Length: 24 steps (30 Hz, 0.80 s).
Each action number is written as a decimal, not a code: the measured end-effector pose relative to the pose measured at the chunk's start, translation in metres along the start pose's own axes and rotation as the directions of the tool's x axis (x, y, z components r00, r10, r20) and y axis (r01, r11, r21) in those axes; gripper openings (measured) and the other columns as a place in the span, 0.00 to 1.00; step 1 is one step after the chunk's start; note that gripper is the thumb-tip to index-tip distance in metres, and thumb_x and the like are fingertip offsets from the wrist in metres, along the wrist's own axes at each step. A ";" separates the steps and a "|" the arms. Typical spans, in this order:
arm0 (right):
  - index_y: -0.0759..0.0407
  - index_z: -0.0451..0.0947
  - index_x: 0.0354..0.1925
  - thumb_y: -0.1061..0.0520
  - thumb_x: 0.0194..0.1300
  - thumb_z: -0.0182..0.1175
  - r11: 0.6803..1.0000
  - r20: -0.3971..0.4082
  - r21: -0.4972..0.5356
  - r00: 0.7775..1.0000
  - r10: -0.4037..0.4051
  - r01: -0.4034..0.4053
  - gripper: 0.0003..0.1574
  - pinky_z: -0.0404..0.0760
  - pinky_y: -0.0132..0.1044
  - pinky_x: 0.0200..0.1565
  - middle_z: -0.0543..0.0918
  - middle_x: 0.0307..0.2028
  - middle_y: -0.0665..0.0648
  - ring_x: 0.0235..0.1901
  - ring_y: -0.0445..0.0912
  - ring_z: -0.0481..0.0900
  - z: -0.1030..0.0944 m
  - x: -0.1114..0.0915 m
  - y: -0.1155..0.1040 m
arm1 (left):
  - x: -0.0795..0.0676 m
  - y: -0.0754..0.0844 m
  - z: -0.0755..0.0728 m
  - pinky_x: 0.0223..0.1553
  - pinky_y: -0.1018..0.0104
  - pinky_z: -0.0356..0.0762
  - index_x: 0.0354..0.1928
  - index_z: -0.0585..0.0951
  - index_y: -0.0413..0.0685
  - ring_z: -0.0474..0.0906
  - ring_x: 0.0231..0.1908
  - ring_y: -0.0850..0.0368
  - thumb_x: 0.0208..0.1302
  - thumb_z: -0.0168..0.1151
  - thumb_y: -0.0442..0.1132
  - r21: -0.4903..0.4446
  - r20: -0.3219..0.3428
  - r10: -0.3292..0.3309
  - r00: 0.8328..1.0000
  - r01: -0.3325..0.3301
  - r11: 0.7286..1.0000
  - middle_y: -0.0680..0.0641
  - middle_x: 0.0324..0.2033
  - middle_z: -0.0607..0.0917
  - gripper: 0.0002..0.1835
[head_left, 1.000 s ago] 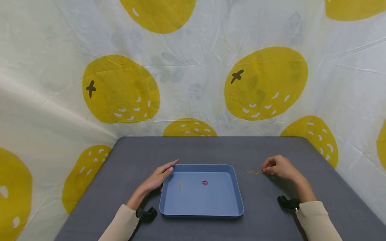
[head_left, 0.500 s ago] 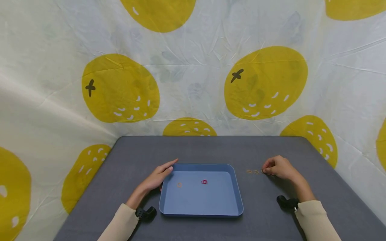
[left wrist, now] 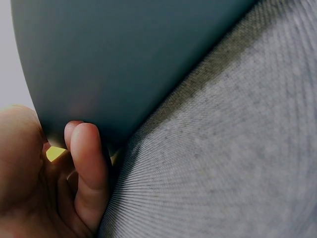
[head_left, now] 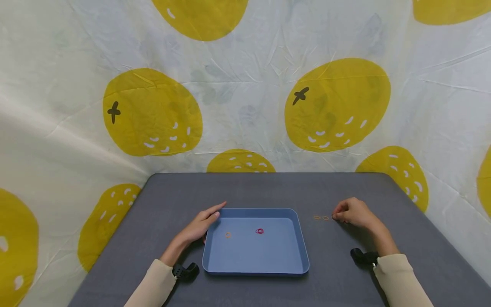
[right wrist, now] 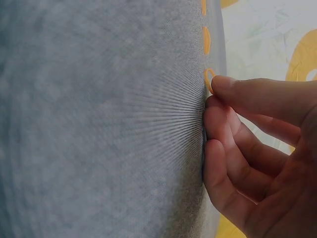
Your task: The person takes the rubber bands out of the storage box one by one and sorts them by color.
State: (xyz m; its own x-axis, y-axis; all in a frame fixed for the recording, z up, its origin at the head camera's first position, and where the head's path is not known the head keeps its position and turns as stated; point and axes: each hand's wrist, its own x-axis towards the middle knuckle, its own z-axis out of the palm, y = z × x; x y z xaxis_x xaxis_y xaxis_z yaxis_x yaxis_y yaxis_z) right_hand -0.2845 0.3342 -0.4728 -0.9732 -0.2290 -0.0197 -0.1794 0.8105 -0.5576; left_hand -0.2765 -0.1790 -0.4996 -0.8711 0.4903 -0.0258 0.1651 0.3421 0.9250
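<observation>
My left hand (head_left: 198,225) holds the far left corner of a blue tray (head_left: 255,262). In the left wrist view, curled fingers (left wrist: 88,153) touch the tray's outer wall (left wrist: 114,59). A tan rubber band (head_left: 228,235) and red rubber bands (head_left: 259,231), seemingly overlapping, lie inside the tray. To the right of it, my right hand (head_left: 356,213) is down at the table, pinching an orange rubber band (right wrist: 208,79) between thumb and forefinger. Two more tan bands, a left one (head_left: 316,218) and a right one (head_left: 325,218), lie in line beside those fingertips.
A grey cloth covers the table (head_left: 245,189). Behind and around it hangs a white curtain (head_left: 245,106) with big yellow fruit prints. Each wrist wears a black camera, one on the left (head_left: 186,273) and one on the right (head_left: 364,257).
Both hands, the tray and the bands stay practically in place. Only a slight shift of the whole head view shows.
</observation>
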 end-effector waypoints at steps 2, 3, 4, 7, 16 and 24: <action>0.59 0.86 0.31 0.58 0.57 0.67 1.000 0.001 0.001 1.000 0.005 -0.005 0.04 0.76 0.31 0.23 0.84 0.23 0.52 0.22 0.39 0.76 0.000 0.001 0.000 | 0.002 -0.007 0.000 0.12 0.55 0.74 0.74 0.60 0.56 0.69 0.08 0.54 0.78 0.40 0.44 0.011 -0.005 0.003 1.000 -0.003 1.000 0.41 0.66 0.69 0.25; 0.59 0.86 0.31 0.58 0.57 0.67 1.000 -0.001 0.002 1.000 0.008 -0.008 0.04 0.76 0.31 0.23 0.84 0.23 0.52 0.22 0.39 0.76 0.000 0.001 0.000 | 0.004 -0.010 0.000 0.12 0.55 0.74 0.74 0.60 0.57 0.69 0.08 0.54 0.78 0.40 0.44 0.017 -0.009 0.006 1.000 -0.005 1.000 0.41 0.66 0.69 0.25; 0.58 0.86 0.31 0.58 0.58 0.67 1.000 -0.004 0.005 1.000 0.017 -0.017 0.04 0.76 0.31 0.23 0.84 0.23 0.51 0.21 0.39 0.76 0.000 0.001 0.000 | 0.005 -0.014 0.000 0.12 0.55 0.74 0.74 0.60 0.58 0.69 0.08 0.53 0.78 0.40 0.45 0.025 -0.012 0.008 1.000 -0.007 1.000 0.42 0.66 0.68 0.25; 0.60 0.86 0.31 0.58 0.58 0.66 1.000 -0.003 0.004 1.000 0.012 -0.012 0.05 0.76 0.32 0.23 0.84 0.23 0.52 0.21 0.39 0.76 -0.001 0.001 0.001 | 0.009 -0.021 -0.001 0.12 0.55 0.74 0.73 0.60 0.60 0.69 0.08 0.53 0.78 0.41 0.47 0.033 -0.021 0.007 1.000 -0.007 0.999 0.43 0.66 0.68 0.25; 0.59 0.85 0.31 0.59 0.59 0.66 0.999 0.005 0.016 1.000 0.030 -0.030 0.05 0.76 0.32 0.24 0.84 0.23 0.53 0.22 0.40 0.76 -0.001 0.002 0.001 | 0.008 -0.019 0.000 0.11 0.55 0.74 0.73 0.60 0.60 0.69 0.08 0.53 0.78 0.41 0.45 0.036 -0.028 0.001 1.000 0.000 0.999 0.43 0.67 0.67 0.24; 0.58 0.85 0.31 0.58 0.59 0.66 1.000 0.000 -0.007 1.000 0.030 -0.030 0.04 0.76 0.32 0.24 0.83 0.23 0.51 0.23 0.41 0.76 -0.001 0.001 0.002 | 0.000 0.002 -0.001 0.12 0.57 0.74 0.74 0.60 0.53 0.69 0.09 0.55 0.78 0.41 0.43 -0.014 0.009 0.006 1.000 -0.006 1.000 0.40 0.66 0.67 0.25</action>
State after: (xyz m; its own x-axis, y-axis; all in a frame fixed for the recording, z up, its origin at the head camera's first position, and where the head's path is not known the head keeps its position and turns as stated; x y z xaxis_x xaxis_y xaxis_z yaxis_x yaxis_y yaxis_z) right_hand -0.2859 0.3366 -0.4733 -0.9782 -0.2046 -0.0369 -0.1509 0.8207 -0.5510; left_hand -0.2765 -0.1790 -0.4973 -0.8661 0.4993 -0.0233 0.1639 0.3276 0.9305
